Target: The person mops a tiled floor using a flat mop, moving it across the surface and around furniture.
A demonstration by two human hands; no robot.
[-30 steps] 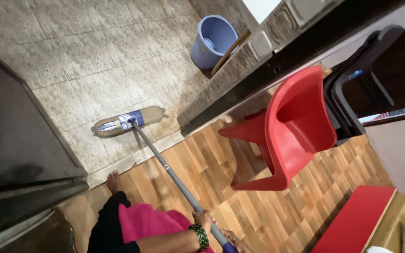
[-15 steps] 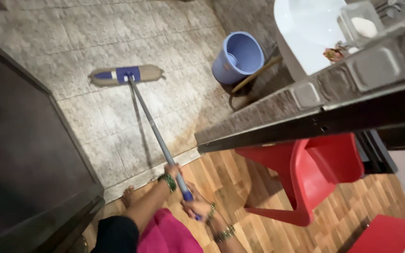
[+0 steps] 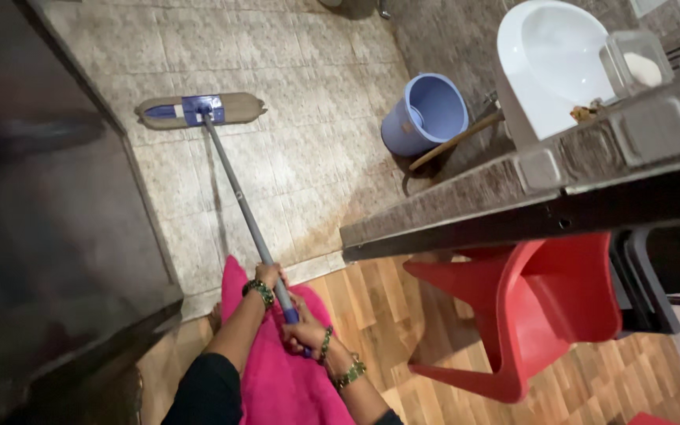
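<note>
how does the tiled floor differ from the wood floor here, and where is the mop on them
The tiled floor is grey-beige with square, speckled tiles; the wood floor is warm brown with narrow plank strips. The tiled floor carries the mop head and the blue bucket; the wood floor carries the red chair. Both lie flat and meet at a pale threshold strip. The left hand and right hand hold the mop handle.

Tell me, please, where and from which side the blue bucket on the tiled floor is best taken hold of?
Probably by the rim of the blue bucket, from above: it stands upright with its mouth open, and the wall and a wooden stick crowd its right side.
</note>
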